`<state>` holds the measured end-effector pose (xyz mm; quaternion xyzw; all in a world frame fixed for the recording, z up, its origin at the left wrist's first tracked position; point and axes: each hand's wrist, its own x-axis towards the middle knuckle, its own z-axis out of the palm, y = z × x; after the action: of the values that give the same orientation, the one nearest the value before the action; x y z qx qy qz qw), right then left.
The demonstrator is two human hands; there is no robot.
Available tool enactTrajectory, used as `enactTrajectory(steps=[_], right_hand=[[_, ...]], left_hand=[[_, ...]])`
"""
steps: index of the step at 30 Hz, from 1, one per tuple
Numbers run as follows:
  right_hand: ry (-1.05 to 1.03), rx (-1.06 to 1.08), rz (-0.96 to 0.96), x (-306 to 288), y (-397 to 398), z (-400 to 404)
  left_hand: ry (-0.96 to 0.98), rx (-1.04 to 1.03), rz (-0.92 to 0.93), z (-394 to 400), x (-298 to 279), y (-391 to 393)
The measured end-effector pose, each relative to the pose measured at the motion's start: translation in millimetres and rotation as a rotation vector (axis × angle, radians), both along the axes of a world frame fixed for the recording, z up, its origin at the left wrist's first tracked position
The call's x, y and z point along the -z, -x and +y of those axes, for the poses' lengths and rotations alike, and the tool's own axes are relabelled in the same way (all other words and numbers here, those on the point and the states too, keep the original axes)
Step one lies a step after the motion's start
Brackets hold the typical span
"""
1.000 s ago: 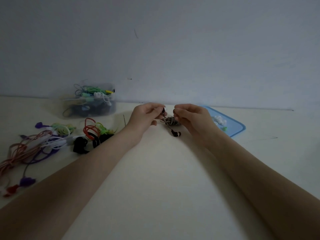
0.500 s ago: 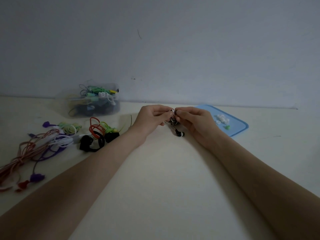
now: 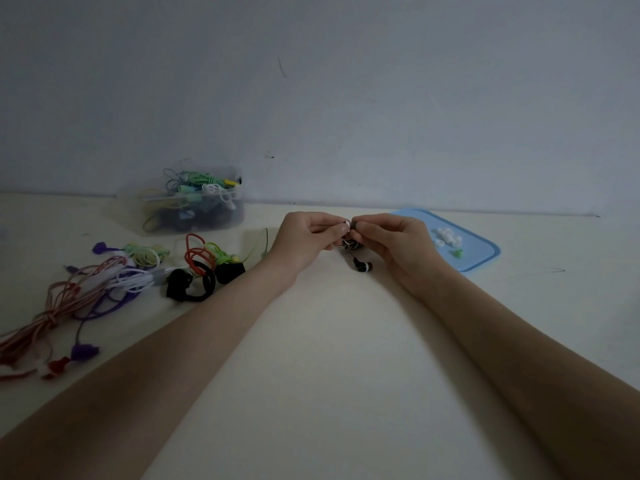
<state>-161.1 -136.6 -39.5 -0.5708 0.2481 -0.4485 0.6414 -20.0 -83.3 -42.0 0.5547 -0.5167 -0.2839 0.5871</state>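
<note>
At the far middle of the cream-coloured table [image 3: 329,375] the two hands meet fingertip to fingertip. The left hand [image 3: 308,237] has its fingers curled in, thumb and forefinger pinching a small white ear tip [image 3: 347,222]. The right hand [image 3: 398,244] is curled too, its fingertips nipping something dark right against that tip; it is too small to make out more. Just below the fingertips, between the hands, hangs a coiled black-and-white earphone cable [image 3: 351,243]; I cannot tell whether it touches the table. From it a short lead runs nearer to a black earbud with a white band [image 3: 365,267], which lies on the table just beside the right palm.

To the right, near the right hand, a flat light-blue tray [image 3: 481,258] holds a cluster of white ear tips [image 3: 448,236] and one green piece [image 3: 458,253]. On the left lies a spread of tangled coloured earphones [image 3: 138,271] in red, purple, white, green and black. Beyond them, against the grey wall, stands a clear plastic box [image 3: 239,216] stuffed with more cables.
</note>
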Motion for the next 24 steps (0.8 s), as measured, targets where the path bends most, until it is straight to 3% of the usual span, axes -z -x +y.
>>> enactTrajectory(steps=[9, 24], right_hand=[[0.009, -0.001, 0.029, 0.6, 1.5, -1.0], [-0.205, -0.146, 0.012, -5.3, 8.1, -4.7]], left_hand=[[0.106, -0.008, -0.135, 1.5, 0.6, 2.9], [0.044, 0.145, 0.047, 6.2, 1.5, -1.5]])
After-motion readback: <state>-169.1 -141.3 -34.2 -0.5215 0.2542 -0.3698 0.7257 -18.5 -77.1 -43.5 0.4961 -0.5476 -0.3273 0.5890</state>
